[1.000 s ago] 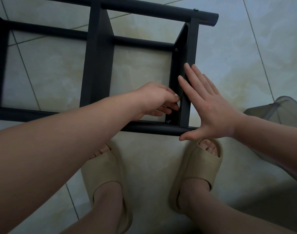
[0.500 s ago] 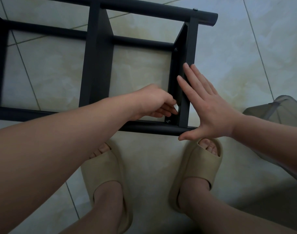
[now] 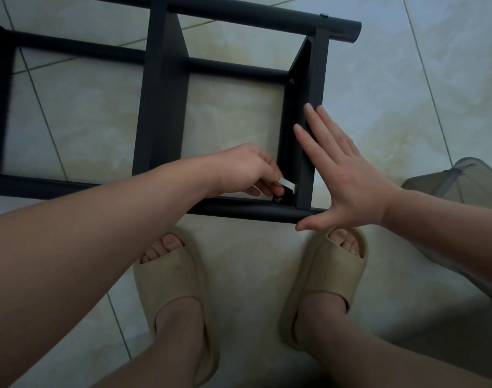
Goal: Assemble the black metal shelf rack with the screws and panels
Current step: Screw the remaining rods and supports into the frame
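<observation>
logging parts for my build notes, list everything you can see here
floor tiles: several, cream, under everything
rack frame: one, black, lying on the tiles
screws: three visible, metal, at the rack's right end
flat tool: one, pale, at the near corner screw
container: one, grey translucent, right edge
slippers: two, beige, worn, just before the rack
left hand: one, pinches the flat tool
right hand: one, flat against the end panel

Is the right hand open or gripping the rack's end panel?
Open: the right hand has straight, spread fingers pressed flat against the end panel.
</observation>
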